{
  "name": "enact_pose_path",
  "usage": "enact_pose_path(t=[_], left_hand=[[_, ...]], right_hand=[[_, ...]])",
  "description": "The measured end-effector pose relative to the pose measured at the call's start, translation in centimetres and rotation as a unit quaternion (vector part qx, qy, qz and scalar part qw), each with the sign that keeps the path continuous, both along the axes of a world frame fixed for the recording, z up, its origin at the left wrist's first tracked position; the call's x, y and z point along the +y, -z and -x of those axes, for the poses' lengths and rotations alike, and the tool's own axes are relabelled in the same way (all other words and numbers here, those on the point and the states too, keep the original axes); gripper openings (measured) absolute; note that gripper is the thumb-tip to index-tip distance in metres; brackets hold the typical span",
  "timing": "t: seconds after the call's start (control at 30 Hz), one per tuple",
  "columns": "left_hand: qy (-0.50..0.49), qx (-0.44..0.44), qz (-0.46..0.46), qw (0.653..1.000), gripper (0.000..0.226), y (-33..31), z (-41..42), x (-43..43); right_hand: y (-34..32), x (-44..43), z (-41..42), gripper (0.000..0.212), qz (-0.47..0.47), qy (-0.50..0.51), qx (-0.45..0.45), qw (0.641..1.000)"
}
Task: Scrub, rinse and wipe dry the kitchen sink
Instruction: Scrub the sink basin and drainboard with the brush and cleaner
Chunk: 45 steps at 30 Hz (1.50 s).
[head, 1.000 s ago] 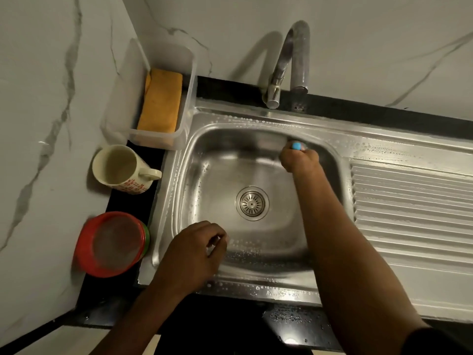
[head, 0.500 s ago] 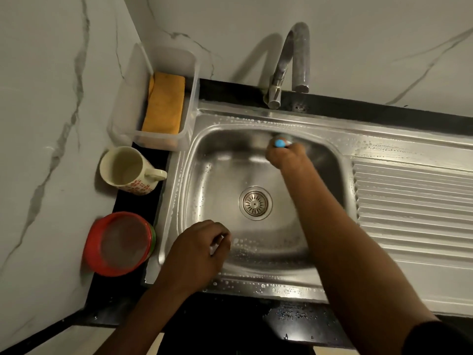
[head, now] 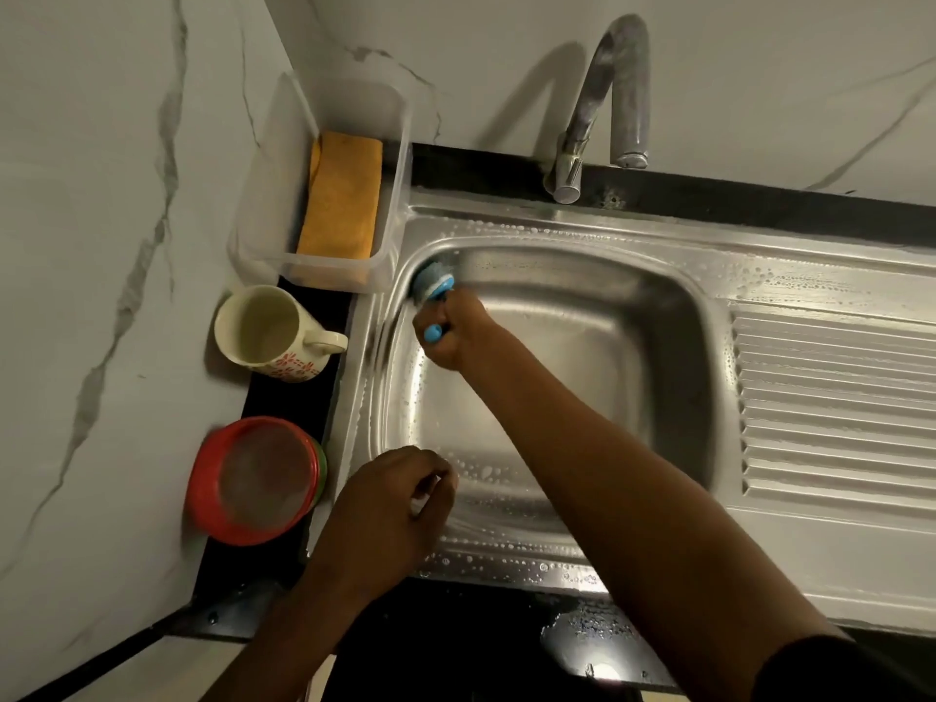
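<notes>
Stainless-steel sink basin [head: 597, 347], wet and beaded, set in black surface [head: 283, 397]. Round blue-backed scrub brush [head: 430, 288] at the basin's far-left corner. Right hand [head: 456, 336]: grip closed round the brush's blue handle. Left hand [head: 385, 504]: at near rim, grip curled, contents indiscernible. Beside the sink: orange sponge [head: 342, 195] in clear plastic tub [head: 263, 195], cream floral mug [head: 268, 331].

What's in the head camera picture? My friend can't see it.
A right hand presses a blue-handled round scrub brush into the far left corner of a wet stainless steel sink; the left hand is curled at its near rim. A cream flowered mug and red strainer sit on the left.
</notes>
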<state>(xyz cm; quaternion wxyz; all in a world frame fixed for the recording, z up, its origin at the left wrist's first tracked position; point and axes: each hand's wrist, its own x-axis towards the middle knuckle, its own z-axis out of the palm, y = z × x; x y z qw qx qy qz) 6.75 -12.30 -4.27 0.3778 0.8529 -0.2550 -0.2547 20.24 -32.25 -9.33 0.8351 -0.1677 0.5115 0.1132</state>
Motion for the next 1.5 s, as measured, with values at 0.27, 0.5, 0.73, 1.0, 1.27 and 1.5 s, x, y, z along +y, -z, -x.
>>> enact_pose_path(t=[0.27,0.5,0.73,1.0,1.27,1.5], left_hand=[[0.023,-0.007,-0.005,1.0,0.01,-0.4,-0.3,-2.5],[0.022,-0.017,-0.03,0.999,0.02,-0.5,-1.4,-2.9],[0.02,-0.014,-0.021,0.999,0.007,-0.5,-1.2,-2.3],[-0.001,-0.019,-0.02,1.0,0.019,-0.4,-1.2,-1.5],[0.022,-0.009,-0.005,1.0,0.008,0.1,-1.4,-1.9],[0.05,0.008,-0.002,0.999,0.007,1.0,-2.1,-2.4]], right_hand=[[-0.6,-1.7,-0.2,0.023,0.019,-0.052,0.004,0.998],[3.2,-0.1,-1.4,0.036,0.013,-0.023,0.085,0.996],[1.5,-1.0,-0.7,0.027,-0.032,0.056,-0.015,0.998],[5.4,-0.1,-1.7,0.043,-0.026,0.09,0.034,0.995],[0.0,-10.2,9.6,0.032,0.321,0.051,-0.001,0.946],[-0.3,-8.4,10.4,0.035,0.46,-0.148,0.001,0.876]])
